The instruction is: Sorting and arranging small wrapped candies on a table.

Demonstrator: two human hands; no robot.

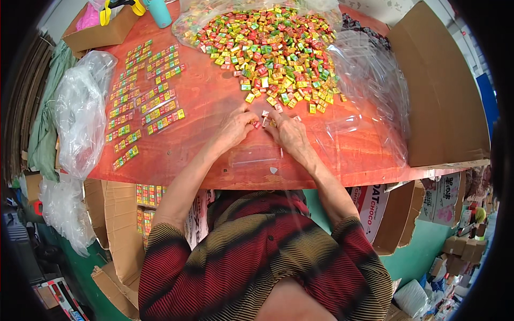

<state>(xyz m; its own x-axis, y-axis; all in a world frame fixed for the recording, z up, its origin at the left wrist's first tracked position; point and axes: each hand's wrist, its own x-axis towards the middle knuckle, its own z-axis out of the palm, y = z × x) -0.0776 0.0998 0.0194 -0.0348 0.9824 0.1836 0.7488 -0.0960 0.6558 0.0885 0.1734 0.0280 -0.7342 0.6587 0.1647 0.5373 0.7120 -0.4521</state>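
Note:
My left hand (234, 128) is closed, its thumb and fingertips pinching small coloured boxes (256, 124) just above the red table. Facing it, my right hand (292, 134) has its fingers bent and drawn together around a small box, mostly hidden by the fingers. A pale little box (265, 114) lies between the two hands. Beyond them spreads a large heap of tiny red, yellow, green and orange boxes (273, 53), partly on a clear plastic bag. On the left, short rows of the same boxes (160, 100) lie side by side in strips.
Clear plastic bags (85, 107) hang over the table's left edge, with more plastic film (369, 80) at the right. A tall cardboard box (439, 85) stands at the right. An open carton (101, 35) and a turquoise bottle (158, 12) occupy the far left of the table (198, 101).

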